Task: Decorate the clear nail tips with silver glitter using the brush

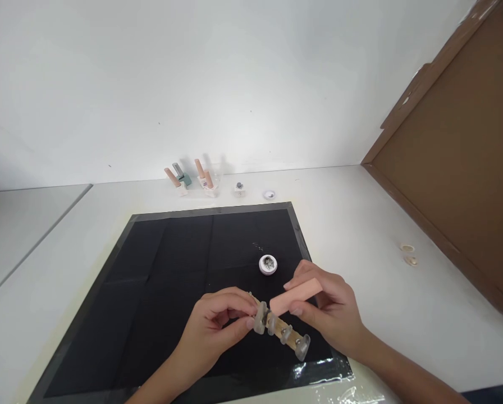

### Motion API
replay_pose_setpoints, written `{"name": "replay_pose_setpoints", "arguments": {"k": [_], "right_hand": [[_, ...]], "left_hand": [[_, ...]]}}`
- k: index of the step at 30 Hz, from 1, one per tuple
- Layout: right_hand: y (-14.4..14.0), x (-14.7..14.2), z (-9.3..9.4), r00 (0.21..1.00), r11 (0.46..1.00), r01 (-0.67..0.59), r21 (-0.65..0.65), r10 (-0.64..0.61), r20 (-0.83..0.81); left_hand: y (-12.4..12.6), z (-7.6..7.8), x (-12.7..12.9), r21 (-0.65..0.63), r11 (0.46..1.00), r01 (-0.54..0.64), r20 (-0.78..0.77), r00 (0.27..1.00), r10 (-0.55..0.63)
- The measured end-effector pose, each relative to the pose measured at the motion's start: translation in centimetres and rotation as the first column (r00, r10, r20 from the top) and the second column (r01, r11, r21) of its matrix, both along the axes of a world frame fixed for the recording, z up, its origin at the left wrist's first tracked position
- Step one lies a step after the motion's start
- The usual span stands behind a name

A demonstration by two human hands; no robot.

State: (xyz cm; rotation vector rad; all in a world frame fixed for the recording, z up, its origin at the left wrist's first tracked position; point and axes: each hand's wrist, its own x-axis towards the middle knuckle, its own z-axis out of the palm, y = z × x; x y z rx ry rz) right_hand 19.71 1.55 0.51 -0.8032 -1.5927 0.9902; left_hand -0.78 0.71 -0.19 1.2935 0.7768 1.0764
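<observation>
My left hand (222, 320) pinches the far end of a narrow, tan nail practice stand (280, 324), thumb and forefinger beside a clear nail tip (260, 317). More clear tips sit along the stand, which slants down to the right over the black mat. In my right hand (331, 306) is a peach-coloured rectangular nail buffer (296, 295), held between thumb and fingers. Its lower left end is close to the tips near my left hand; whether it touches them I cannot tell. Beyond the hands, a small round white pot (268, 265) with dark, smudged contents rests on the mat.
The black mat (171, 269) has taped grey edges. Behind it stand several nail polish bottles (210, 188), a small clear jar (239, 189) and a round lid (269, 194). Two small pale round pieces (410, 261) lie at right, near a brown board (457, 168).
</observation>
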Motion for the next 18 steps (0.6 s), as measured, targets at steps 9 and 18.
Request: {"name": "replay_pose_setpoints", "arguments": {"k": [9,18], "right_hand": [[0.26,0.58,0.43,0.986,0.992,-0.102,-0.079,0.09,-0.139],[0.25,0.1,0.51,0.975,0.972,-0.22,0.084,0.222,-0.018]], "left_hand": [[0.05,0.33,0.09,-0.23,0.973,0.024,0.081,0.997,-0.005],[-0.03,0.48,0.34,-0.252,0.966,0.058,0.105,0.994,-0.032]]}}
